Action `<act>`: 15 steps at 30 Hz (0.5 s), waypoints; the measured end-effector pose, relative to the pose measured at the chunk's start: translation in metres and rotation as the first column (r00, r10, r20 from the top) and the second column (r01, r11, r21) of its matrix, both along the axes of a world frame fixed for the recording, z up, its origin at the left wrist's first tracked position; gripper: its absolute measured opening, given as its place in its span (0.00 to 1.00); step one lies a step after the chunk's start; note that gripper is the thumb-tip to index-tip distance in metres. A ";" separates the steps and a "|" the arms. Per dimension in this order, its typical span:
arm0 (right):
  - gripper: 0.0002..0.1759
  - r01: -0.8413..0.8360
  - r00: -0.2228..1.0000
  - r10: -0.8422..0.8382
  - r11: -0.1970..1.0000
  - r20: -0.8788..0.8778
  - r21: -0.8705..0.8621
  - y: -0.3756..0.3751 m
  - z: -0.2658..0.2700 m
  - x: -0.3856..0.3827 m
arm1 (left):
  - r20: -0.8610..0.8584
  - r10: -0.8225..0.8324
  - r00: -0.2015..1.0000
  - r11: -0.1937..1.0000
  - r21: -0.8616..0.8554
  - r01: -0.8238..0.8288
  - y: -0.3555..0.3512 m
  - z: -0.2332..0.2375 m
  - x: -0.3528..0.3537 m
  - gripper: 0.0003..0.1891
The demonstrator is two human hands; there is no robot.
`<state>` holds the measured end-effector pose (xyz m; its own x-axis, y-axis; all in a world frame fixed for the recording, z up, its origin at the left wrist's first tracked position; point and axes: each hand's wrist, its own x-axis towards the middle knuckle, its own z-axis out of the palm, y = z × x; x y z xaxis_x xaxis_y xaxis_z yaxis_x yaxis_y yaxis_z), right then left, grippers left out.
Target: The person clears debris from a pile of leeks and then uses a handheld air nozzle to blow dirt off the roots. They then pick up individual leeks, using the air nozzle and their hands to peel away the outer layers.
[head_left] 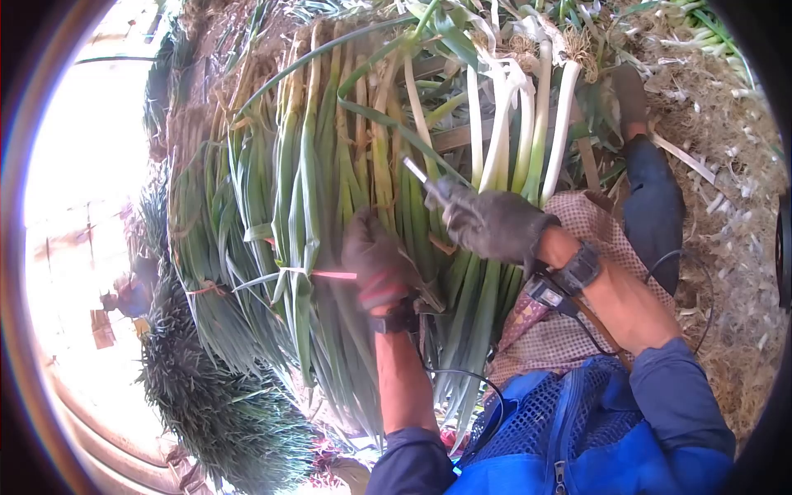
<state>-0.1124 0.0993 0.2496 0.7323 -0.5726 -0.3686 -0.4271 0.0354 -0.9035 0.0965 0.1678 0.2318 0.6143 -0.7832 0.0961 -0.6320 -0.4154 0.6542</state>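
My left hand, in a dark work glove, is closed on several long green onion stalks with brownish, unpeeled lower ends. My right hand, also gloved, grips a small knife; its short, bright blade points up and left, above the stalks. Peeled green onions with white shanks and rooted ends lie just beyond my right hand, their leaves passing under it toward me. A pink tie shows beside my left hand on the leaves. My left fingertips are partly hidden.
More green onions are heaped to the left, above a dense mass of dark green leaves. Dry root and peel scraps cover the ground at right. A checked cloth lies over my lap, and thin black cables hang by my wrists.
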 end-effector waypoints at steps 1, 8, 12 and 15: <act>0.40 -0.071 0.997 0.067 0.994 -0.042 -0.081 0.007 -0.008 0.001 | 0.000 0.005 1.000 0.999 0.039 -0.005 0.000 0.005 0.001 0.12; 0.33 0.150 0.988 -0.154 0.974 -0.006 -0.170 -0.046 -0.053 0.045 | 0.363 -0.218 0.906 0.927 0.368 0.076 -0.014 -0.019 0.006 0.20; 0.37 0.158 0.922 -0.237 0.951 -0.305 -0.265 -0.113 -0.010 0.051 | 0.382 -0.244 0.891 0.847 0.532 0.003 -0.032 -0.024 0.004 0.22; 0.39 0.211 0.908 -0.348 0.861 -0.233 -0.462 -0.141 -0.038 0.052 | 0.355 -0.245 0.902 0.783 0.621 -0.031 -0.045 -0.017 -0.004 0.23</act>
<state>-0.0607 -0.0413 0.2112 0.4111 -0.8843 -0.2216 -0.7065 -0.1555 -0.6904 0.0924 0.1227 0.2147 0.5372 -0.8192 -0.2010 -0.8388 -0.5439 -0.0250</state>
